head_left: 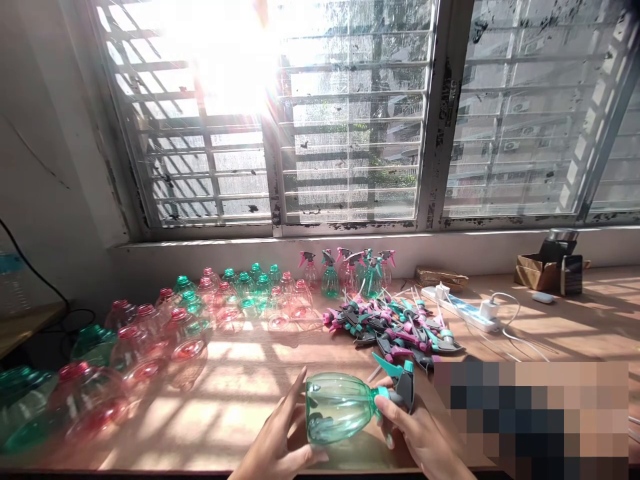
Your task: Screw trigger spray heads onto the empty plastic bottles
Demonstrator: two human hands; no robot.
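A clear green spray bottle (336,408) lies on its side between my hands, low over the wooden table (240,373). My left hand (280,437) cups the bottle's base, fingers curled round it. My right hand (417,430) grips the neck, where a teal and grey trigger sprayer head (397,380) sits on the bottle. A heap of loose pink, teal and grey trigger heads (395,323) lies just beyond. Several finished bottles with sprayers (350,270) stand by the window sill.
Several open pink and green bottles (200,313) crowd the table's left half. A white power strip (463,308) with a charger and cable lies at right. A cardboard box (543,270) stands at far right. A pixelated block (533,417) covers the lower right.
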